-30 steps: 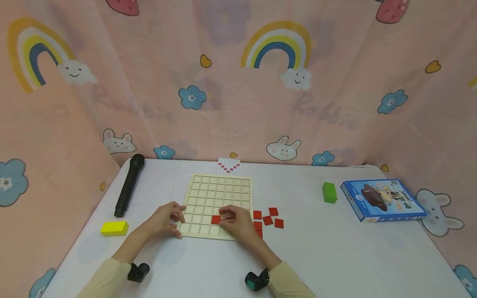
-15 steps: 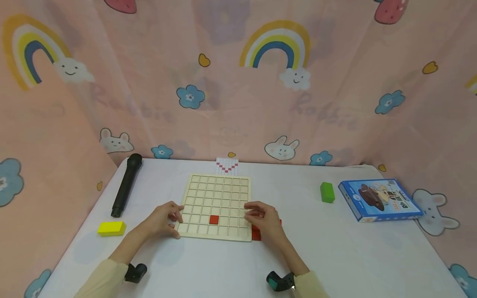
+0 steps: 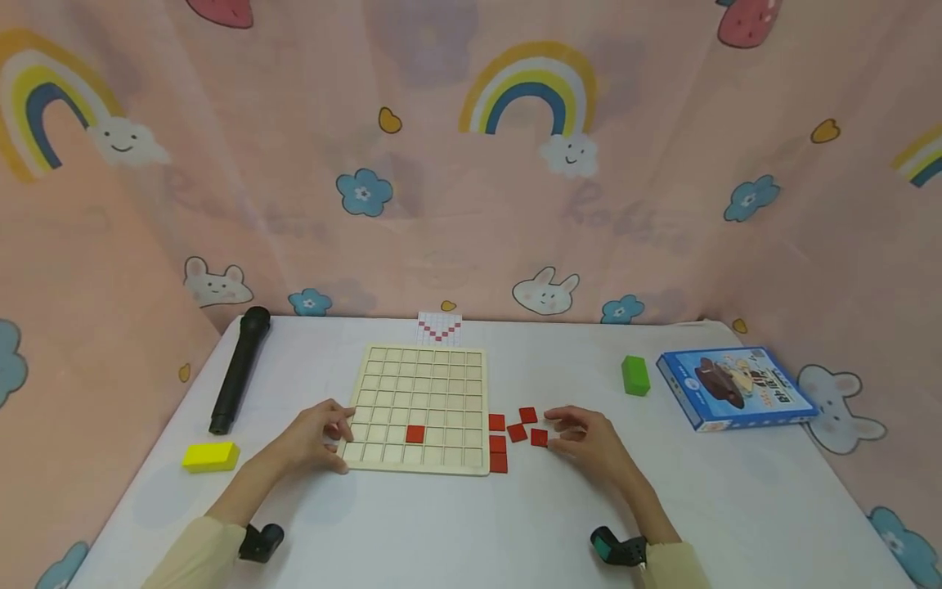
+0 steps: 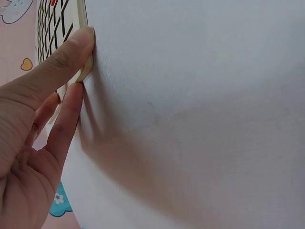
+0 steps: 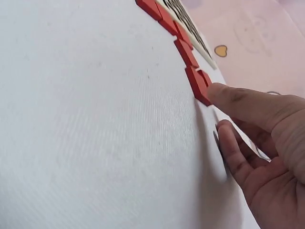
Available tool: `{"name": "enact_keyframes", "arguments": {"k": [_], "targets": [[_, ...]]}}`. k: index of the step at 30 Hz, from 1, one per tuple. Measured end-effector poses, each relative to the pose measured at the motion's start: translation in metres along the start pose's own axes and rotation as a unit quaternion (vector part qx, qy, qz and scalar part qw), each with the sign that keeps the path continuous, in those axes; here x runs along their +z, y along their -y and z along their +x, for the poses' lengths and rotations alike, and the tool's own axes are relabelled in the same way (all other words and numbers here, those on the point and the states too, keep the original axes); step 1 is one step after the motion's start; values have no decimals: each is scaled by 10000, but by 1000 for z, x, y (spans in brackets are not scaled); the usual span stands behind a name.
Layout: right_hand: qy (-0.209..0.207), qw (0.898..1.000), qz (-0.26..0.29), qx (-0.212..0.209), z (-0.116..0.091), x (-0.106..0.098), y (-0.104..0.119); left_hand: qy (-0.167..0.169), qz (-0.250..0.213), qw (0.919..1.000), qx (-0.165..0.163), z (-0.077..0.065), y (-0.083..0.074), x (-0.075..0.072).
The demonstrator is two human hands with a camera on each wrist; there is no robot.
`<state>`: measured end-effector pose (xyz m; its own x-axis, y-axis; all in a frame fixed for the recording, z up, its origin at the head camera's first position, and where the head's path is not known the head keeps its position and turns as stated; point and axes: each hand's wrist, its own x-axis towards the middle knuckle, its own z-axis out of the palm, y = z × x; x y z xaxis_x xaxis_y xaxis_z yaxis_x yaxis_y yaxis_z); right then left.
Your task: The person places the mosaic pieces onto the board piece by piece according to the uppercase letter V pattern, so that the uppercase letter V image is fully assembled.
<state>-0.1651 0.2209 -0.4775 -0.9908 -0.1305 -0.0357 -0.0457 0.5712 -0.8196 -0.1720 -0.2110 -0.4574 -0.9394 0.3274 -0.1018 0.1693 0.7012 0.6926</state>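
Black stick (image 3: pixel 239 372) along left edge of worktop (image 3: pixel 441 532), blue box (image 3: pixel 736 388) by right edge. Board (image 3: pixel 419 391) roughly parallel to far edge; left grip (image 3: pixel 315 438) pinches it, right grip (image 3: pixel 592 446) loose at red tiles (image 3: pixel 518 433).

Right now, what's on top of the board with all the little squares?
One red tile sits in the board, second row from the person's side. The left hand grips the left edge and covers a little bit there, so that bit can't be seen.

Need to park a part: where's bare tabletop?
Free: white tabletop between grid board and green block, beyond the red tiles; also nearside of the blue box, right of the right hand. Crowded: the board's right edge, six tiles plus that hand.
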Motion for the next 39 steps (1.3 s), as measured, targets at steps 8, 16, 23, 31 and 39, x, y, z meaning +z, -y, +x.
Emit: {"name": "enact_keyframes", "arguments": {"k": [8,16,23,31,39], "targets": [[90,9993,-188,-319,4,-2,-11,54,-83,9998,161,0,5,-1],[-1,9989,-287,-384,2,-1,-13,58,-112,9998,147,3,3,2],[-67,9995,185,-246,-1,0,-12,42,-9,9999,111,1,1,1],[-225,9978,600,-175,-5,7,-6,-12,-158,9999,25,0,0,0],[-423,9955,743,-410,-1,16,4,-39,-141,9999,-7,0,-1,0]]}}
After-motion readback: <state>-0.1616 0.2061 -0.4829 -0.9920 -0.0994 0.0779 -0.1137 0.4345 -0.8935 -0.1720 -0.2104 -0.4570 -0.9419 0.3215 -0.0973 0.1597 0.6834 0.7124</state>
